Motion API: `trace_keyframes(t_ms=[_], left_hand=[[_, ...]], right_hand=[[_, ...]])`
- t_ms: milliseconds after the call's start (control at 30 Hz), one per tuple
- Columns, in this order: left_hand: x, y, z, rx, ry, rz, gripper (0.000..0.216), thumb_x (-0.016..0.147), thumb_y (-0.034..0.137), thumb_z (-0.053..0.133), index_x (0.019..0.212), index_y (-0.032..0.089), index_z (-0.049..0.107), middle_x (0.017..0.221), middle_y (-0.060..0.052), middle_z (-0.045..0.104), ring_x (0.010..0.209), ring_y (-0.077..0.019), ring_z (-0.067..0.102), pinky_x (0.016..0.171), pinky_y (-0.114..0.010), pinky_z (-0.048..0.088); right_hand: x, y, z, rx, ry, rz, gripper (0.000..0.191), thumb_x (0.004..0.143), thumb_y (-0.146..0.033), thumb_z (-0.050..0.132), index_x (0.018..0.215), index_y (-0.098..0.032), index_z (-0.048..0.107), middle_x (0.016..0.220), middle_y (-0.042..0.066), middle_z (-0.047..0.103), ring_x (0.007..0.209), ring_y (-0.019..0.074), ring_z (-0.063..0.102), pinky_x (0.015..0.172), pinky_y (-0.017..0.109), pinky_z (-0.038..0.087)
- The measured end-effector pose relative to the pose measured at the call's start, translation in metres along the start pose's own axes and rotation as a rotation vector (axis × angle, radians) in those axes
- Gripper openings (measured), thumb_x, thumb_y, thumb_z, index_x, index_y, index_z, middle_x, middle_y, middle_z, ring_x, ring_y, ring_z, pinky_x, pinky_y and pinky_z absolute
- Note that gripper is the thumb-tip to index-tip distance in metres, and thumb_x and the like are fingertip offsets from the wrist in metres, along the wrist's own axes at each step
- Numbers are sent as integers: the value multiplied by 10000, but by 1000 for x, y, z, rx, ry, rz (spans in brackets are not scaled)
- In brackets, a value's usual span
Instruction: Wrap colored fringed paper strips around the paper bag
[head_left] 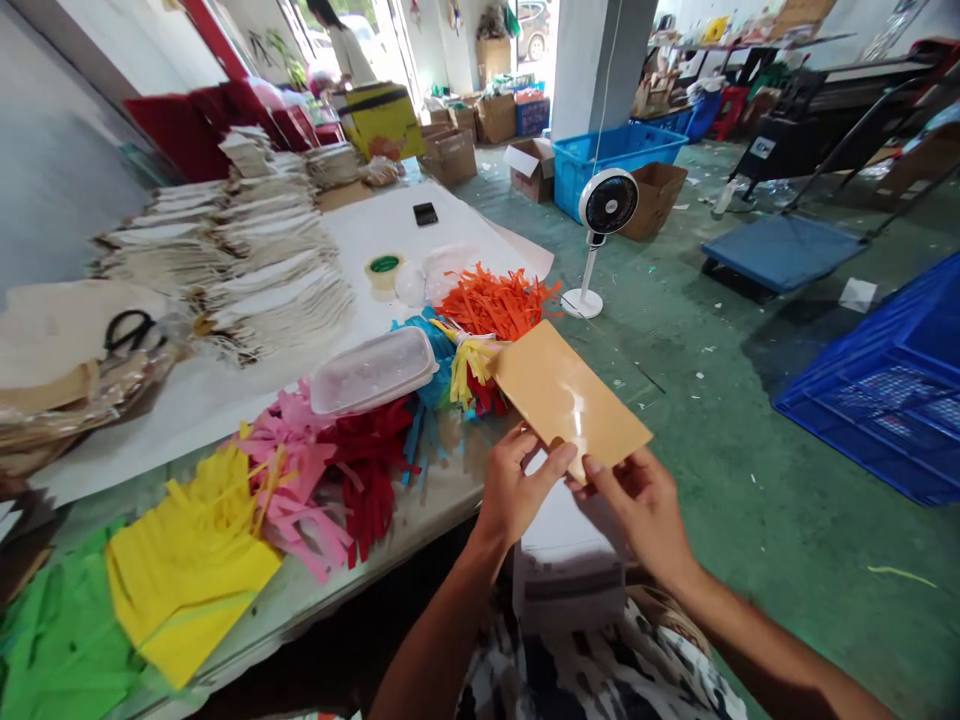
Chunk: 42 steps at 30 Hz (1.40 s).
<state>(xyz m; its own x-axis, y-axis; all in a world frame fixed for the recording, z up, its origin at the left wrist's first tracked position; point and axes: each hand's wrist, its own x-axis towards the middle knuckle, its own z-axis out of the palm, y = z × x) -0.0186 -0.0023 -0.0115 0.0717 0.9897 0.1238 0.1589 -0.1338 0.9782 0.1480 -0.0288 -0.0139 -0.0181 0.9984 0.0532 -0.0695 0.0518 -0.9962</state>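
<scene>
A flat, glossy tan rectangle [562, 385], like a card or thin board, is tilted in front of me. My left hand [521, 480] is closed on its near edge, thumb on top. Close beside that thumb, my right hand [641, 505] pinches the near right edge. Below the tan card, a white stack or block [568, 585] rests on my lap, partly covered by my hands. The card's far corner overlaps fringed yellow paper [472, 365]. Orange fringed paper [495, 300] lies just beyond it on the table.
Left along the table [450, 470] lie dark red [367, 480], pink [296, 480], yellow [187, 560] and green paper [67, 630], plus a plastic container [375, 370]. Paper stacks [277, 290], scissors [129, 332] and tape [384, 268] sit farther back. A fan [592, 270] and blue crate [892, 390] are rightward.
</scene>
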Motion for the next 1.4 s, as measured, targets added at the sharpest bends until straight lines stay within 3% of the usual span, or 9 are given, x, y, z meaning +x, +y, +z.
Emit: trace_keyframes(t_ms=[100, 267, 367, 467, 633, 833, 1033, 1167, 1400], left_hand=[[0, 6, -5, 79, -11, 6, 358, 1011, 384, 572, 801, 160, 758, 958, -65, 745, 852, -175, 654, 760, -251, 470], [13, 29, -30, 145, -433, -8, 347, 962, 282, 562, 668, 148, 689, 840, -43, 689, 701, -137, 593, 613, -232, 394], [25, 41, -35, 135, -702, -26, 302, 918, 263, 580, 666, 146, 699, 803, -32, 667, 675, -130, 578, 582, -225, 381], [34, 45, -33, 98, -831, -87, 272, 896, 308, 615, 714, 141, 730, 811, -38, 677, 692, -143, 606, 585, -221, 408], [34, 45, -39, -155, -730, -398, 368, 774, 422, 822, 996, 130, 783, 871, -68, 758, 720, -186, 684, 619, -237, 494], [32, 42, -50, -250, -426, -350, 431, 843, 504, 794, 1027, 115, 817, 929, -107, 792, 762, -196, 711, 688, -264, 530], [31, 31, -48, -301, -417, -397, 479, 817, 552, 811, 1019, 118, 833, 904, -109, 800, 780, -216, 723, 726, -291, 552], [29, 27, -49, -261, -441, -364, 466, 852, 555, 779, 965, 104, 812, 880, -97, 775, 723, -174, 681, 668, -252, 506], [26, 29, -47, -234, -385, -368, 464, 845, 578, 770, 852, 114, 782, 738, -52, 719, 615, -135, 617, 572, -220, 438]], right_hand=[[-13, -6, -19, -237, -204, 55, 255, 966, -510, 674, 935, -259, 698, 741, 18, 723, 627, 206, 681, 550, 327, 566], [9, -56, -69, -876, 240, -500, 274, 939, -418, 721, 1164, -266, 683, 985, 76, 707, 889, 266, 670, 777, 419, 555], [39, -87, -74, -1030, -61, -777, 456, 968, -357, 674, 1416, -304, 610, 1432, 124, 633, 1327, 361, 580, 1110, 578, 452], [67, -99, -69, -978, -395, -764, 348, 1009, -354, 621, 1352, -315, 665, 1409, 95, 661, 1329, 327, 591, 1110, 547, 472], [92, -87, -73, -697, -389, -400, 225, 983, -447, 673, 996, -236, 752, 946, 47, 726, 771, 173, 657, 663, 299, 529], [93, -79, -77, -558, -394, -192, 264, 926, -485, 735, 896, -223, 723, 792, 7, 697, 661, 138, 593, 576, 251, 479], [90, -82, -57, -647, -507, -319, 249, 952, -439, 707, 1091, -248, 788, 1003, 54, 749, 836, 166, 682, 563, 230, 488], [88, -74, -48, -718, -515, -434, 215, 997, -387, 668, 1092, -254, 808, 925, 41, 766, 721, 142, 676, 584, 256, 489], [76, -50, -45, -907, -311, -868, 178, 975, -256, 696, 1131, -285, 778, 1030, 39, 819, 928, 206, 756, 925, 421, 524]])
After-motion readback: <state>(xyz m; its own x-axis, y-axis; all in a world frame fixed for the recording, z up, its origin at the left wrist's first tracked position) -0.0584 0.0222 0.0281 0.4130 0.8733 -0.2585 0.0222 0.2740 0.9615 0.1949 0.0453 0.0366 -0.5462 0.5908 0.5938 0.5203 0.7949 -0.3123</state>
